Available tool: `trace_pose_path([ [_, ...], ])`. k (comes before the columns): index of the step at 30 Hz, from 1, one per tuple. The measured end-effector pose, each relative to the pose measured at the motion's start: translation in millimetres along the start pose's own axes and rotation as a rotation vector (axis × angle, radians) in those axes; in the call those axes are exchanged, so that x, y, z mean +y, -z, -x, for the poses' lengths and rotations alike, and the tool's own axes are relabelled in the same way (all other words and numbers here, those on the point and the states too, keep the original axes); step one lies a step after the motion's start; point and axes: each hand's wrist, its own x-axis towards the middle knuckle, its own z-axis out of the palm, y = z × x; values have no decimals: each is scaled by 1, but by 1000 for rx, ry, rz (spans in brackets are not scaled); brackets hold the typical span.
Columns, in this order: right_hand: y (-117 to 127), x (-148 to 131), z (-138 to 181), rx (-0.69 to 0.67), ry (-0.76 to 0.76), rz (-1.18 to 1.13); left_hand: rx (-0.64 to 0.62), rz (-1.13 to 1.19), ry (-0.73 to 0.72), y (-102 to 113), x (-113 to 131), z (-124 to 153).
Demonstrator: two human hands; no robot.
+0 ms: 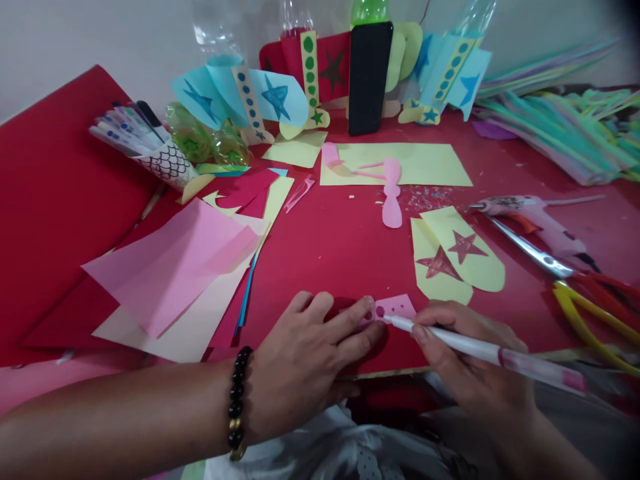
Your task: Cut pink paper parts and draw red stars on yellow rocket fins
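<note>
My right hand (475,360) is closed around a white felt-tip pen (455,340) with a dark pink end, its tip touching a small pink paper strip (403,307). Dark dots show on that strip near the tip. With fingers stretched out, my left hand (315,353) lies flat over the strip's left part, pressing it to the red table and hiding some of it. Yellow rounded paper pieces (463,257) with dark red stars lie beyond my right hand. Farther off is a pink scalloped paper cutout (393,193).
Scissors (555,263) and a glue gun (540,220) lie at the right. Pink paper sheets (175,267) are stacked left, near a cup of pens (167,163). Bottles with blue paper wings (277,97) and a black phone (370,77) stand at the back.
</note>
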Motion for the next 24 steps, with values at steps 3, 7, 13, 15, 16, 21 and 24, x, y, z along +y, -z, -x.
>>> trace_pose_path([
  [3,-1,0,0,41,-11,29,8,-13,-2,-1,0,0],
  [7,0,0,-1,-5,7,8,11,-13,-5,-1,0,-1],
  [13,-2,1,1,1,-8,-10,12,-22,-7,-1,0,0],
  [15,-3,2,5,61,-42,-93,13,-24,-8,-1,0,0],
  [16,-3,3,8,120,-81,-149,14,-24,-9,-1,0,0],
  [21,0,10,17,233,-253,-308,2,-19,-3,0,-1,-2],
  [24,5,17,15,151,-245,-286,-20,-30,7,3,-1,-3],
])
